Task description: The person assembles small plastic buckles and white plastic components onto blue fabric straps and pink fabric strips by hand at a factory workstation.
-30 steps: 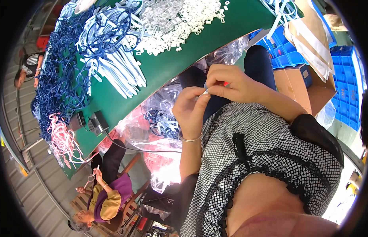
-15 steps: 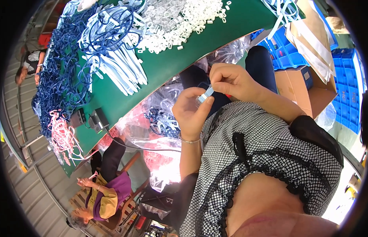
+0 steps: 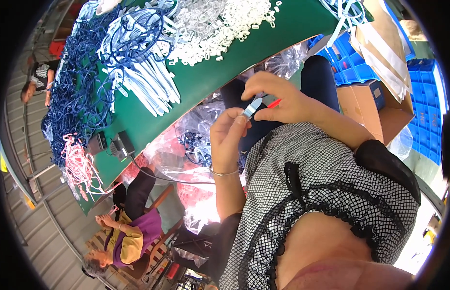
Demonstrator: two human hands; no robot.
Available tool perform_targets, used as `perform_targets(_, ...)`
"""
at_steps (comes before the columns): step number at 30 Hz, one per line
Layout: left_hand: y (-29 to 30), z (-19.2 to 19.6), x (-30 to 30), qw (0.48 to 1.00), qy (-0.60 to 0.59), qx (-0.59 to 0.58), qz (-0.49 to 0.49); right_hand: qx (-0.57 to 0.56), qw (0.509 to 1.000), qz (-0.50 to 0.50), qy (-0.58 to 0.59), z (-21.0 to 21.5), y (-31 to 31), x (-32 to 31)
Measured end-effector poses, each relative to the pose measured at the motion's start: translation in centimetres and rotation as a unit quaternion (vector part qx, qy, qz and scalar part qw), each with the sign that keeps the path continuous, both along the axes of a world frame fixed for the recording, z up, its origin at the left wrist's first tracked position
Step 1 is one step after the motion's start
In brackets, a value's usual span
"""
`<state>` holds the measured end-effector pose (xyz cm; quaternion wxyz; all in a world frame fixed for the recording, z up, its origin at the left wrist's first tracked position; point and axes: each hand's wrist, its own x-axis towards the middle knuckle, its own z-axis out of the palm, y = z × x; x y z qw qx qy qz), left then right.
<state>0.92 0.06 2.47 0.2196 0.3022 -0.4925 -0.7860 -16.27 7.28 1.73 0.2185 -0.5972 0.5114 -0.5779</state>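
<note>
Between the thumb and fingers of my left hand (image 3: 227,135) is a light blue strap (image 3: 254,105), its rounded tip pointing up and away from the grip. A small pale buckle appears to sit around it at my fingertips, mostly covered. My right hand (image 3: 285,100) is just to the right, thumb and fingers spread around the strap's tip and apart from it. A slim red piece (image 3: 274,103) shows between that thumb and the fingers; whether the hand holds it, I cannot tell.
The green table (image 3: 201,92) bears light blue straps (image 3: 150,87), white buckles (image 3: 201,50), dark blue cords (image 3: 72,104), pink straps (image 3: 80,162) and a black device (image 3: 121,146). Blue crates (image 3: 423,111) and a cardboard box (image 3: 362,111) stand right. A seated co-worker (image 3: 133,237) is lower left.
My right hand's fingers have opened and come off the strap, exposing its tip and more of the red piece. The left hand keeps its pinch and has shifted slightly.
</note>
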Motion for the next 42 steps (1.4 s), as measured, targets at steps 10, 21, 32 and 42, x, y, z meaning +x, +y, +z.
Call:
perform_targets(10,0.3,-0.4,0.2,0.991,0.123,0.046,0.015,0.028,0.995,0.071,-0.069,0.2,0.0,0.4)
perform_targets(21,0.0,-0.4,0.5,0.999,0.032,0.042,0.009,0.064,0.995,0.078,0.001,0.2,-0.2,0.2)
perform_targets(32,0.1,0.1,0.6,0.997,0.048,0.060,0.015,0.018,0.991,-0.017,0.131,0.3,0.2,0.8)
perform_targets(42,0.1,-1.5,0.1,0.994,0.046,0.060,0.076,0.072,0.997,0.030,0.024,0.1,0.2,0.7)
